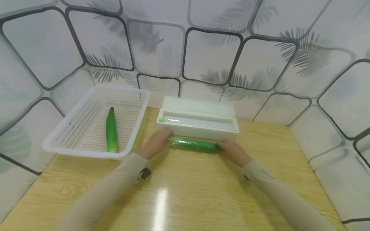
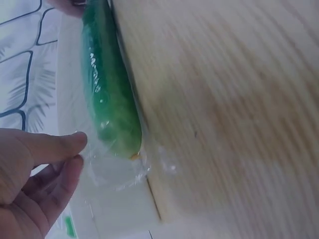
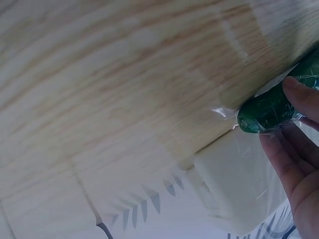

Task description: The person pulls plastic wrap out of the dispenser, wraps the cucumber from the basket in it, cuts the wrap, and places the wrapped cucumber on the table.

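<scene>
A green cucumber (image 1: pixel 193 144) wrapped in clear cling film lies on the wooden table (image 1: pixel 185 192), right in front of the white film dispenser box (image 1: pixel 198 124). My left hand (image 1: pixel 164 137) is at its left end. In the left wrist view its thumb and forefinger (image 2: pixel 75 144) pinch the loose film (image 2: pixel 117 167) beyond the cucumber's tip (image 2: pixel 122 142). My right hand (image 1: pixel 224 147) holds the right end. The right wrist view shows its thumb on top of the wrapped tip (image 3: pixel 261 115) and its fingers (image 3: pixel 294 159) curled beneath.
A white slotted basket (image 1: pixel 72 128) stands at the left with a second, bare cucumber (image 1: pixel 111 130) lying in it. Patterned walls close in behind and on both sides. The dispenser box's lid is open.
</scene>
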A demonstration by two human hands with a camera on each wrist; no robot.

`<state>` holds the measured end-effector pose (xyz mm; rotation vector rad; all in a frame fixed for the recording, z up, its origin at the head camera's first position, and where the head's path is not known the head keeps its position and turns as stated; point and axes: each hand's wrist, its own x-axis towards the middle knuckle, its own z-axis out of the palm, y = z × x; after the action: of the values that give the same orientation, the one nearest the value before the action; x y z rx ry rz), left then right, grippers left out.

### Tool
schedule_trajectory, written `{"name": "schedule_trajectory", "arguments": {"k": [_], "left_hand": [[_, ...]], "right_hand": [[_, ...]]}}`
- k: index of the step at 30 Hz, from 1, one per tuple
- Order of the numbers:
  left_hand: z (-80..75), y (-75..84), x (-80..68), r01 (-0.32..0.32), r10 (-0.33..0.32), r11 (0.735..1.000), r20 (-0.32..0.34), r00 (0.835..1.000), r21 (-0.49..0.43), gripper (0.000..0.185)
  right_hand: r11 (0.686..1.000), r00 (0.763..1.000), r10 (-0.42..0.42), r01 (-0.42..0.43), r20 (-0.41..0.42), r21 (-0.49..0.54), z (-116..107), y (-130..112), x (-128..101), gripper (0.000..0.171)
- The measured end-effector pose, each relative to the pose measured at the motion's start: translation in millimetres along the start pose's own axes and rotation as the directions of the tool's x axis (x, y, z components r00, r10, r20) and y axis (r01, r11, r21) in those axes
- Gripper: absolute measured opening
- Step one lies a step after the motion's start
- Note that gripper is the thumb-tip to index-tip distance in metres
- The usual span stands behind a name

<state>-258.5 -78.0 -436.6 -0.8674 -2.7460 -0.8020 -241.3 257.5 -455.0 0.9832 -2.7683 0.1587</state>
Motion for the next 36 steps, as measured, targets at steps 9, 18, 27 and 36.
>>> {"name": "schedule_trajectory", "arguments": {"k": [9,18,27,36], "left_hand": [[9.3,1.5,3.8,0.109,-0.110,0.994,0.119,0.987,0.017,0.031],[16.7,-1.6,11.1,0.109,-0.119,0.992,0.172,0.978,0.064,0.034],[20.0,0.5,15.5,0.116,-0.135,0.988,0.191,0.972,0.103,0.033],[16.9,2.1,13.6,0.118,-0.130,0.989,0.155,0.979,0.085,0.034]], "right_hand": [[1.000,1.000,0.006,-0.006,0.001,-0.008,1,-1,2,0.039],[1.000,1.000,0.020,-0.020,0.017,-0.013,1,-2,1,0.038],[0.999,1.000,0.009,-0.008,0.027,-0.053,0,-5,0,0.033],[0.999,0.999,0.038,-0.038,0.014,0.021,3,-2,-3,0.037]]}}
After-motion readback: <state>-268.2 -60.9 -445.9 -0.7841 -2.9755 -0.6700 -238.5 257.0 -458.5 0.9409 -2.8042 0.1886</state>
